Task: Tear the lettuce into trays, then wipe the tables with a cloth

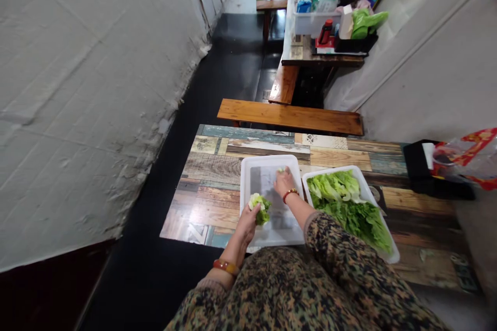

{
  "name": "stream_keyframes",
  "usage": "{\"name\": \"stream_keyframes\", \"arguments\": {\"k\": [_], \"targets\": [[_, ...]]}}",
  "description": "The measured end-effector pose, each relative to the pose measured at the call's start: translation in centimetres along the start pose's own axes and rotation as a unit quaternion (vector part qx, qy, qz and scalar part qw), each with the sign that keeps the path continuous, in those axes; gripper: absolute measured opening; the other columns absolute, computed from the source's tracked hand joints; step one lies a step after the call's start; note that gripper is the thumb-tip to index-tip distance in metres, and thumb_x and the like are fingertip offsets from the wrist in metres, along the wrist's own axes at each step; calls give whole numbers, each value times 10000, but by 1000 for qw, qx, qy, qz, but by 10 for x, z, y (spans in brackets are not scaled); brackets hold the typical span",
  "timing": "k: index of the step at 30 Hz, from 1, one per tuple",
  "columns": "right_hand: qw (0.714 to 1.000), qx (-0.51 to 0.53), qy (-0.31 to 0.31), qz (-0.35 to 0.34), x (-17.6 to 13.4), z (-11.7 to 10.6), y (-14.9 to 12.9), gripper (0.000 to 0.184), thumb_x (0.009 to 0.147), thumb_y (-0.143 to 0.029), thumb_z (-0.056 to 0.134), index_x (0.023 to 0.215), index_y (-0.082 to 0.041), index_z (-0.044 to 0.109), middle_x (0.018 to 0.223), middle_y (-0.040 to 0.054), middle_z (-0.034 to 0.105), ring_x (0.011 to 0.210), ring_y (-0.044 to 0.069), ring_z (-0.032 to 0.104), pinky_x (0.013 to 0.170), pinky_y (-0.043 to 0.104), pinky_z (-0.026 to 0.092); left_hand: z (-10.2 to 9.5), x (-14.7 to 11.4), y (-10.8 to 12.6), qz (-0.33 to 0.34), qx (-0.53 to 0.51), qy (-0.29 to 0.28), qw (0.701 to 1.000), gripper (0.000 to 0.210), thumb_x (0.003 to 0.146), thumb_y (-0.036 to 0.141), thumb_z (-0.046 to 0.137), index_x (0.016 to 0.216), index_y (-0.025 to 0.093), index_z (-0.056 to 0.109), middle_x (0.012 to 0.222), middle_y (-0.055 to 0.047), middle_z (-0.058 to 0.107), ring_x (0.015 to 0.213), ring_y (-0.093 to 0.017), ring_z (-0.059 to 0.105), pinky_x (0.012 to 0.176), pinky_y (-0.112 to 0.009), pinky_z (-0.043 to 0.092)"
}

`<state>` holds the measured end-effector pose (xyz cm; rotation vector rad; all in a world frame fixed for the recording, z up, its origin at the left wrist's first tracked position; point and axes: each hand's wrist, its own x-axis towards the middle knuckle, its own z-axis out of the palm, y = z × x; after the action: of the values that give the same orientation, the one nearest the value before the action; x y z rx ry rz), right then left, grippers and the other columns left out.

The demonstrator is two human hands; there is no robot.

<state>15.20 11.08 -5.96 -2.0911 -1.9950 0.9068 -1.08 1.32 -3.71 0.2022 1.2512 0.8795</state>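
My left hand is closed around a small bunch of lettuce, its pale stem end up by the thumb. This bunch is over the left side of a white plastic tray. Farther into the same tray, my right hand has its fingers curled, with a small pale-green piece of lettuce at the tips. Part of that piece is hidden by the fingers. To the right stands a second white tray filled with green lettuce leaves, close beside my right forearm.
Both trays rest on a wood-patterned table. A black holder with a red-and-clear plastic bag stands at its right end. Beyond is a wooden bench, then another table with a loaded plastic bin. Walls rise on both sides.
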Motion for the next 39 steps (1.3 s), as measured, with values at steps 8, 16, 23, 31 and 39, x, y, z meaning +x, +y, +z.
{"name": "stream_keyframes", "arguments": {"k": [8, 16, 23, 31, 39], "targets": [[992, 127, 17, 0, -41, 10, 2, 317, 875, -178, 454, 1126, -104, 633, 1256, 173, 598, 1209, 238, 512, 1074, 380, 366, -2, 3, -5, 1, -10, 4, 1000, 585, 518, 429, 863, 979, 185, 598, 788, -26, 685, 741, -182, 653, 644, -257, 474], [957, 289, -14, -23, -91, 12, -20, 365, 816, -194, 496, 1142, -211, 659, 1081, 46, 719, 929, 182, 673, 878, 345, 530, 11, -6, -3, 7, -14, -62, 998, 603, 608, 443, 827, 1096, 177, 593, 948, -82, 701, 811, -193, 659, 692, -270, 486], [949, 292, -39, -112, -94, -4, -38, 606, 808, -110, 465, 1402, -222, 426, 1174, 47, 680, 1112, 176, 605, 1012, 362, 444, 21, -17, 12, 36, -22, -64, 997, 572, 600, 396, 834, 1082, 188, 607, 915, -57, 705, 838, -184, 660, 708, -253, 475], [957, 220, 13, -187, -91, -19, -28, 518, 853, -135, 417, 1366, -202, 448, 1287, 86, 547, 1174, 181, 513, 991, 314, 433, 11, -17, 12, 62, 10, 43, 997, 493, 511, 323, 842, 907, 160, 598, 690, -6, 662, 665, -170, 640, 605, -253, 458], [978, 53, -144, -144, -105, 26, -8, 204, 798, -94, 586, 928, -215, 688, 998, 54, 655, 858, 171, 600, 786, 260, 445, 4, -32, 26, 96, 22, 67, 993, 511, 521, 323, 842, 930, 176, 573, 743, 4, 673, 637, -131, 618, 608, -242, 473]]}}
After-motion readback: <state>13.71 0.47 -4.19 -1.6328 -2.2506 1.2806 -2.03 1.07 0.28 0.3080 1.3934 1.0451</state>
